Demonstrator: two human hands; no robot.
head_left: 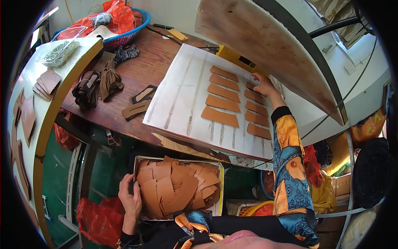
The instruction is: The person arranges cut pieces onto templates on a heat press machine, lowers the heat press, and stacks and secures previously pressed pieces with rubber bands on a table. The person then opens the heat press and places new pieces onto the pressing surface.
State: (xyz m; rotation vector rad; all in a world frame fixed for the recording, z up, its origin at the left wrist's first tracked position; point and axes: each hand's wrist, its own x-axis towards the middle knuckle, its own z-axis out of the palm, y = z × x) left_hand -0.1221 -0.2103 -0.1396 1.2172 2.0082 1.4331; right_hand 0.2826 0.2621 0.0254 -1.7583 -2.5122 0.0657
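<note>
My right hand (262, 84) reaches to the far end of the right-hand row of brown pieces (257, 108) on the white board (178, 91). Its thumb and forefinger are close together at the topmost piece; whether they grip it cannot be made out. A second row of brown pieces (222, 101) lies left of it, spaced one below another. Near my body, my left hand (130, 196) rests at the left edge of a box (221, 186) heaped with loose brown pieces (176, 186), its fingers apart and nothing seen in them.
A large hinged panel (265, 41) stands tilted over the board's right side. Tied dark bundles (110, 81) lie on the wooden table (137, 58). At the left is a white-topped table (45, 103) with brown pieces; a blue-rimmed basket (145, 18) stands behind. A red bag (99, 220) sits below.
</note>
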